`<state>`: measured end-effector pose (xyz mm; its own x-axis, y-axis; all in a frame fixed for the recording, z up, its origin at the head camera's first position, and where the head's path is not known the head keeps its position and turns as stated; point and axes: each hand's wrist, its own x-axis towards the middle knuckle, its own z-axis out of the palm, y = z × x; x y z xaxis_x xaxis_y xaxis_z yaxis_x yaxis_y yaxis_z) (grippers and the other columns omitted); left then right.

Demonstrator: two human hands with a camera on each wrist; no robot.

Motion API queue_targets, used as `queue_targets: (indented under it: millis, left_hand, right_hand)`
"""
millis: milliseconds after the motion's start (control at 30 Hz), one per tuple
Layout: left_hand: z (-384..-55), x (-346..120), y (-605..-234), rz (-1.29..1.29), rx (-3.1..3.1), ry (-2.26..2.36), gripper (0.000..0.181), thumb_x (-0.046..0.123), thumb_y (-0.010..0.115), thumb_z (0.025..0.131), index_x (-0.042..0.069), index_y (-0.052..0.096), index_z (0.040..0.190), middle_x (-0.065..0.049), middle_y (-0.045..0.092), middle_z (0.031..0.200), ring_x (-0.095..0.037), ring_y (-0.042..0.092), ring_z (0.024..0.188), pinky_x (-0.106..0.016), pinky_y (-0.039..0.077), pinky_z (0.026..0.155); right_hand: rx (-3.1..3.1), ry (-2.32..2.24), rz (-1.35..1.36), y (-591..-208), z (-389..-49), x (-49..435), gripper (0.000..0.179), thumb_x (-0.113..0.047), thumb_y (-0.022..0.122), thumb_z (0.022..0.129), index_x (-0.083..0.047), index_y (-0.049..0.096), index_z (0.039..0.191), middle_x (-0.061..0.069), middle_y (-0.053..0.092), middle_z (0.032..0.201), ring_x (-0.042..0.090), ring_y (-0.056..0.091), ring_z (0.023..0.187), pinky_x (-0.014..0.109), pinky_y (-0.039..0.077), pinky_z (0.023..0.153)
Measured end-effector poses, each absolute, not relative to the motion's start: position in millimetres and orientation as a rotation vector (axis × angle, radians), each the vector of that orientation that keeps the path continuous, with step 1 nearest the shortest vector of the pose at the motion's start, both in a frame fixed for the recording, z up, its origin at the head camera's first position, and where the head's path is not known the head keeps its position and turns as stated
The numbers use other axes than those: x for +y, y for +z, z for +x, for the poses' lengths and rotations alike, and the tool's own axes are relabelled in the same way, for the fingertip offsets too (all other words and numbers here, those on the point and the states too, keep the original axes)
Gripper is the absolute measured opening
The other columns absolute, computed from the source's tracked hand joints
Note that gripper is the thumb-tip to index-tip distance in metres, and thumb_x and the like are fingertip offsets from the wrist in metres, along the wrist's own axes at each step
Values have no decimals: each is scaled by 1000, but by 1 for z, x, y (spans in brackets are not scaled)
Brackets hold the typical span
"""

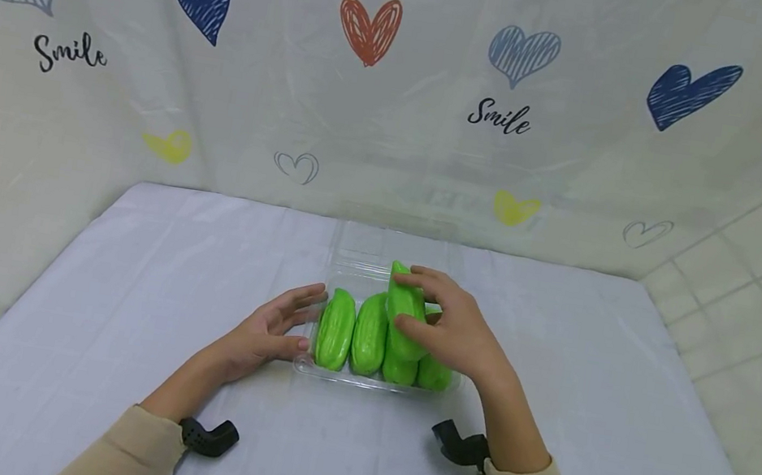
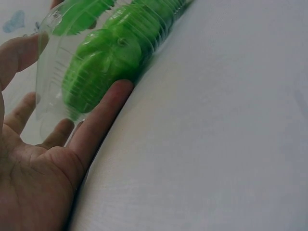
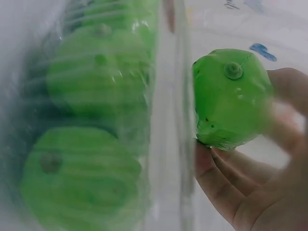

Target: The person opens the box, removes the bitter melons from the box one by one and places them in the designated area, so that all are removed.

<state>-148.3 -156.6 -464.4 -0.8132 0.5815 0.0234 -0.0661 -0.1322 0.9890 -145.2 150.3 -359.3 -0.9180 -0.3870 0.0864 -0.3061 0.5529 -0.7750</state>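
A clear plastic clamshell box (image 1: 359,381) lies on the table with its lid (image 1: 387,247) folded back. Several glossy, ridged green cucumbers (image 1: 335,331) sit side by side in it. My right hand (image 1: 459,327) pinches another cucumber (image 1: 406,307) between thumb and fingers, above those on the right side. In the right wrist view this held cucumber (image 3: 231,98) is seen end-on, beyond the box wall (image 3: 171,120). My left hand (image 1: 263,331) rests against the box's left side, fingers spread and fairly straight. One left finger (image 2: 103,113) lies low along the clear wall.
A white cloth (image 1: 199,268) covers the table. Behind it hangs a pale sheet (image 1: 427,129) printed with hearts and the word Smile. Black wrist mounts (image 1: 210,438) stick out at both sleeves.
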Motion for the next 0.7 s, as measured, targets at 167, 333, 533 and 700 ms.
queue_targets:
  millis: [167,333,533,700]
  left_hand:
    - [-148,-156,-464,567,1721,1992,82,0,64,91,12,20,159,-13,17,165,-37,19,151,-32,50,98]
    - [-148,-156,-465,562,1726,1990,82,-1,64,91,13,21,159,-12,17,165,-36,19,151,-32,50,98]
    - [-148,-156,-465,564,1735,1985,82,-1,64,91,13,21,159,-9,19,165,-36,19,151,-32,49,100]
    - [-148,-156,-465,573,1740,1985,83,0,65,91,14,21,159,-8,19,165,-36,19,151,-32,48,101]
  right_hand:
    - [2699,-1349,-605,-354,-146,157,51,-18,73,89,-21,59,138,7,41,155,35,59,123,45,55,90]
    - [2718,-1367,-582,-351,-147,165,51,-19,73,90,-21,59,138,6,40,156,34,59,123,44,55,91]
    - [2746,-1390,-527,-348,-148,175,50,-22,72,91,-23,58,139,2,40,156,33,58,122,46,54,91]
    - [2756,-1406,-473,-345,-149,183,50,-25,72,92,-27,57,140,-1,39,157,33,58,123,47,54,92]
